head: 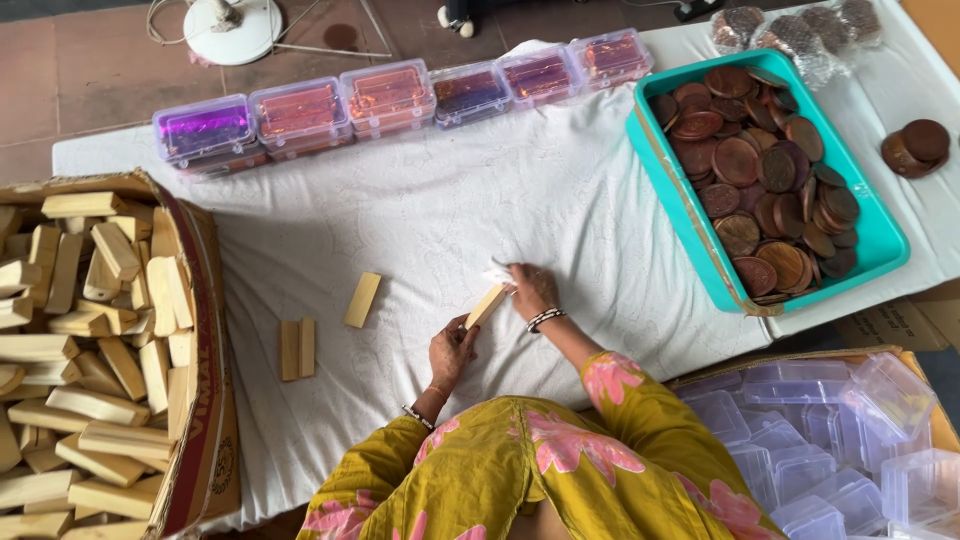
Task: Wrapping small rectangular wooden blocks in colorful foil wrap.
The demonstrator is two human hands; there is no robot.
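Wooden block [486, 306] held between both hands near the middle of the white sheet [560, 200], slightly toward its near edge. Long axis diagonal: low end toward the person's left, high end up and to the right. Left hand [452, 350] grips the low end, fingers curled on it. Right hand [530, 288] pinches the high end together with a small clear wrapper [497, 273]; can't tell more about the wrapper.

Left of that on the sheet: a pair of blocks [297, 349] lying side by side, touching, long axes running away from the person. Single block [362, 299] just beside them, tilted a bit right.

Left edge: open cardboard box [205, 400], red print on the flap, heaped with loose blocks [90, 360], mixed directions.

Far edge: row of six small clear lidded boxes [400, 95], end to end, foil inside – one purple at the left end, the rest orange-pink to dark.

Right side: teal tray [880, 235] full of brown round discs [765, 170], overlapping. Small stack of discs [915, 147] on the sheet beyond its right rim. Bagged discs [790, 30] at the far right corner.

Near right corner: carton of empty clear plastic boxes [830, 440], some lids open.
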